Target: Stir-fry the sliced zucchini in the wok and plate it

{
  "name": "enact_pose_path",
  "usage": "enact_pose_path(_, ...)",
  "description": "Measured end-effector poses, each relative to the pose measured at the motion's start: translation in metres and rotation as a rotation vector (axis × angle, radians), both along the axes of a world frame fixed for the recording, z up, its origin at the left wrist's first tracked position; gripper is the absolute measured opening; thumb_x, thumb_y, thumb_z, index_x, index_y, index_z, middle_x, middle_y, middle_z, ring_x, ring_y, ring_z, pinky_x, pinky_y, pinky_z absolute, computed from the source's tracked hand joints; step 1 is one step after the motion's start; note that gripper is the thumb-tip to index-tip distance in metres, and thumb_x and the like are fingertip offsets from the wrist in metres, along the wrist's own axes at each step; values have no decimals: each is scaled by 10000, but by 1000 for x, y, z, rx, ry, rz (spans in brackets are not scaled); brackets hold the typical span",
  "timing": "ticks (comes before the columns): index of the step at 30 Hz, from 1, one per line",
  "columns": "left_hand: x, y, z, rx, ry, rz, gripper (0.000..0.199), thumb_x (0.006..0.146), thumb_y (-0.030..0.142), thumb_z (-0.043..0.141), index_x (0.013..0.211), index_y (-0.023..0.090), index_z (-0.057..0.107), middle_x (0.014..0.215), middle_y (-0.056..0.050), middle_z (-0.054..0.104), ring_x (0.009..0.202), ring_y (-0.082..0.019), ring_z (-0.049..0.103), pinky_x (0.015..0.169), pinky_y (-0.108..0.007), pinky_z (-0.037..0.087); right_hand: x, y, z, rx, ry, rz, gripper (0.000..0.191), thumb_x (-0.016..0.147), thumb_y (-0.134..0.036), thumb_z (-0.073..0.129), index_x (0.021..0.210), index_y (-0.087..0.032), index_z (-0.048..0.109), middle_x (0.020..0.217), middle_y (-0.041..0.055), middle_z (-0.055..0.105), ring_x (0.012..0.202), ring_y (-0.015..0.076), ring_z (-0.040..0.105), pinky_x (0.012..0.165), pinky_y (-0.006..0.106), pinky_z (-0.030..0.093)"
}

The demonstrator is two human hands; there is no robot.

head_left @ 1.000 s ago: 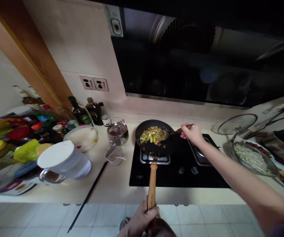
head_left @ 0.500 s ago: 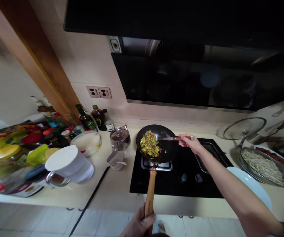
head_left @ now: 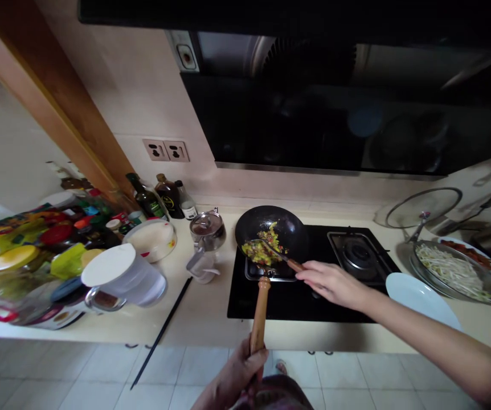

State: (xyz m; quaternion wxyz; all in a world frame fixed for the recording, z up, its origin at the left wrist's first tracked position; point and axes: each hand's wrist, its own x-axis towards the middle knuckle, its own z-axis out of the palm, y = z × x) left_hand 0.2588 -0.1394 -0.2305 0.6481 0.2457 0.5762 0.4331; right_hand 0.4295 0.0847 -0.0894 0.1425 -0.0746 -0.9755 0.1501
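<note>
Currently the wok [head_left: 292,228] sits over the left burner of the black stove [head_left: 242,304], its long wooden handle [head_left: 261,313] pointing back toward the person. The handle's long axis runs nearly straight out from the wok's near rim, leaning slightly left, across the stove's front edge and past the edge of the bench [head_left: 211,327]. The left hand [head_left: 246,364] has its fingers wrapped around the end of that handle, over the tiled floor [head_left: 205,367].

The right hand [head_left: 335,285] grasps the wooden grip of a spatula [head_left: 295,265], fingers closed around it. The spatula lies aslant, from the hand at near right to the chopped food [head_left: 257,253] at far left; its head is hard to make out there. The food lies mostly at the wok's near left, with dark pan surface showing to the right.

Leftward, a strip of bench separates the stove from a small jug [head_left: 201,267] and a long dark stick [head_left: 162,333] overhanging the front edge. Rightward, a pale plate [head_left: 420,302] lies just beside the stove, close to the right forearm
</note>
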Motion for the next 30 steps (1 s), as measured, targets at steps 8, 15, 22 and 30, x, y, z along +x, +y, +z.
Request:
enact_pose_path(8, 2, 2, -2, -33, 38, 0, 319, 771, 504, 543, 849, 229, 402, 487, 95, 507, 259, -46, 308, 247, -164, 258, -16, -45, 70, 73, -218, -56, 248, 846, -151, 482, 983, -225, 675, 799, 51, 656, 594, 132, 599, 545, 238, 455)
enact_pose_path(15, 3, -1, 1, 7, 8, 4, 353, 760, 534, 563, 822, 230, 394, 489, 100, 494, 271, -41, 328, 269, -163, 262, -38, 47, 81, -191, -18, -610, 156, 790, -235, 560, 867, -221, 695, 675, 4, 717, 581, 149, 662, 548, 227, 508)
enact_pose_path(22, -1, 1, -1, -25, 26, -37, 341, 780, 533, 550, 839, 225, 414, 489, 97, 495, 278, -44, 343, 283, -166, 222, -66, 54, 60, -659, 250, -940, 119, 792, -188, 509, 768, -160, 622, 530, 24, 658, 489, 159, 669, 411, 192, 495)
enact_pose_path(30, -6, -1, -6, -18, 21, -11, 450, 721, 597, 600, 891, 206, 456, 459, 99, 468, 319, -46, 339, 331, -182, 208, -40, 97, 55, -542, 268, -846, 68, 737, -211, 635, 782, -165, 657, 567, 13, 669, 462, 134, 642, 417, 174, 466)
